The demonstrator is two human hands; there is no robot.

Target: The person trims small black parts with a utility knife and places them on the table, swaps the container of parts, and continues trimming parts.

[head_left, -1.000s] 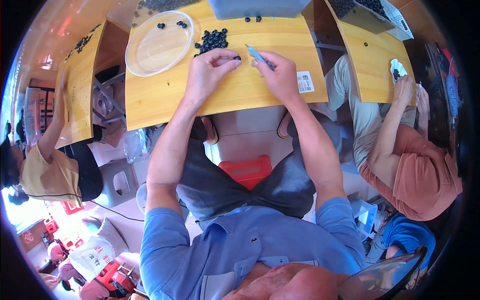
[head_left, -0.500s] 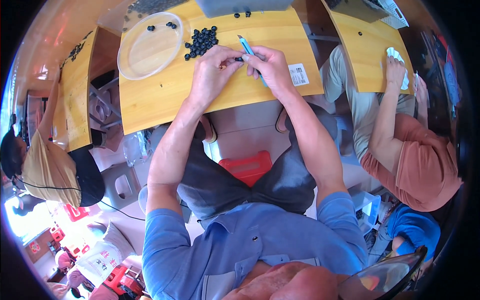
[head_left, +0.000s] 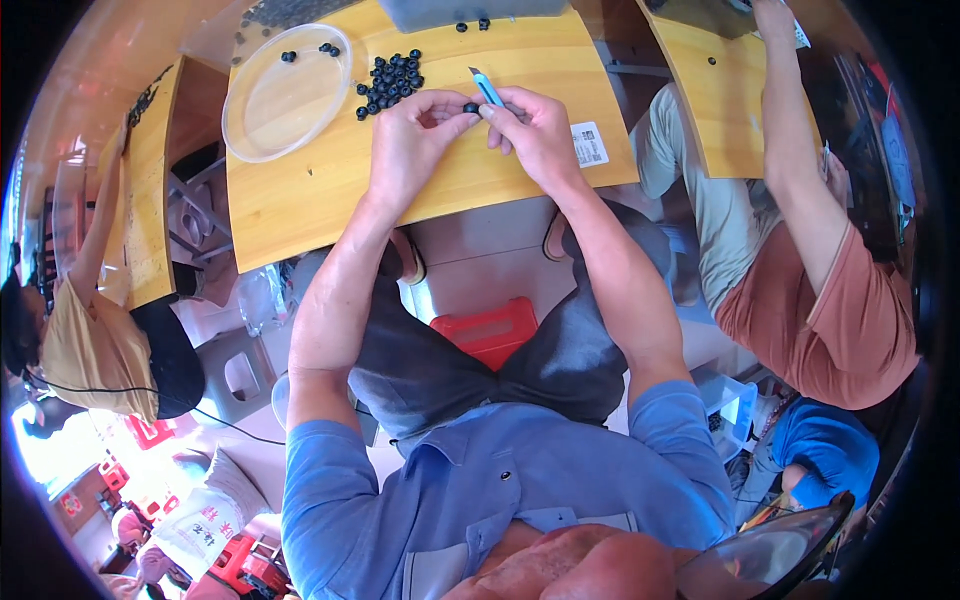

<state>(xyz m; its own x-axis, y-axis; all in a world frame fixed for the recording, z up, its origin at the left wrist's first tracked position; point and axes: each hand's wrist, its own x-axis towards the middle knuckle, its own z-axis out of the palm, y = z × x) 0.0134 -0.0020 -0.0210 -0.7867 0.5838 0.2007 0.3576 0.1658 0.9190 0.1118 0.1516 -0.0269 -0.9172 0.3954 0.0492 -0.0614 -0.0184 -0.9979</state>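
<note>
Over the front half of the yellow wooden table, my two hands meet. A small round black part is pinched between the thumb and fingers of my left hand. My right hand grips a light blue utility knife, its blade end pointing up and away to the left. The right thumb tip is close against the black part; whether it touches cannot be made out. Just beyond my left hand lies a pile of similar black parts.
Left of the pile, a round clear plastic tray holds several black parts. A translucent bin stands at the far edge, two loose parts before it. A white printed label lies right. Co-workers sit at side tables; a red stool is below.
The black part now shows more plainly between my fingers, and less of the knife's handle is visible. The co-worker on the right has reached an arm forward. The whole view has shifted slightly.
</note>
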